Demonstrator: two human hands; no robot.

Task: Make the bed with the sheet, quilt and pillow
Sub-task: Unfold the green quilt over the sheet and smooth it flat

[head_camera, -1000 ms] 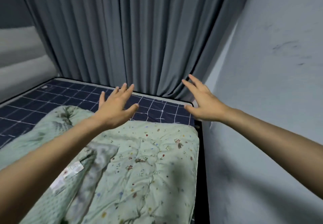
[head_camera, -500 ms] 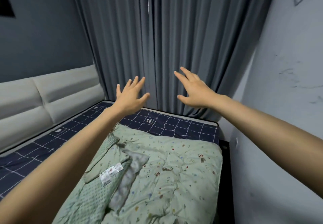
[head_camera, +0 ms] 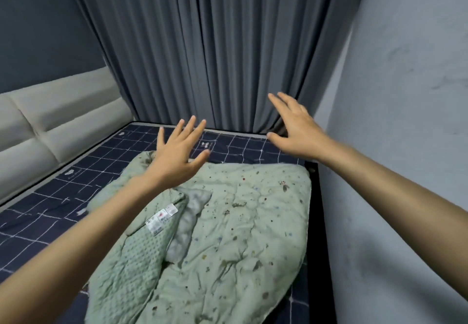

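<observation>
Where grey curtains [head_camera: 202, 45] hang, a green quilt [head_camera: 240, 222] lies bunched on the navy sheet [head_camera: 50, 209].

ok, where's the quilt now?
Head view: the quilt lies bunched on the bed's right side, atop the sheet, beside the wall, below both hands.

We have a single view, worn on the person's head, looking forward and down along both outstretched arms. It sits close over the near end of the bed [head_camera: 106, 156], facing the far curtain [head_camera: 215, 45]. The headboard [head_camera: 50, 121] runs along the left, a wall [head_camera: 405, 96] stands close on the right, and the wide lens bends the edges.
</observation>
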